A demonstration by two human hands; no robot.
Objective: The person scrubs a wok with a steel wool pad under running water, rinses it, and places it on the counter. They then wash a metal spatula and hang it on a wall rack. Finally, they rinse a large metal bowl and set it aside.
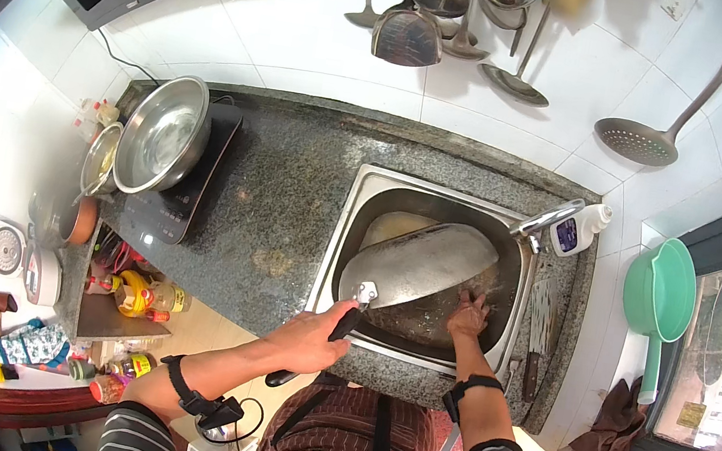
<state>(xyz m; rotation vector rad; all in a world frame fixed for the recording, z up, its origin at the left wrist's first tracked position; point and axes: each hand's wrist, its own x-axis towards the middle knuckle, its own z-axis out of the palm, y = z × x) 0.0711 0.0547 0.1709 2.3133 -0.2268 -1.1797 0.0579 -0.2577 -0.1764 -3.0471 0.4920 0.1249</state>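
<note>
A metal wok point(425, 263) is tilted on its side in the stainless steel sink point(376, 177). My left hand point(313, 336) is closed around the wok's black handle point(345, 324) near the sink's front left corner. Down inside the basin, to the right of the wok, is my right hand point(469, 317), its fingers spread over the dark, wet bottom; whether its fingertips touch something there I cannot tell. Behind the wok, part of a pale round shape shows in the basin. A chrome faucet point(549, 219) reaches in from the back right corner.
A cleaver point(539, 322) lies right of the sink, with a white bottle point(581, 230) behind it. On the left, a steel bowl point(163, 134) rests on an induction cooktop point(186, 199). Ladles point(514, 84) and a skimmer point(638, 142) hang above; a green dipper point(659, 291) hangs right.
</note>
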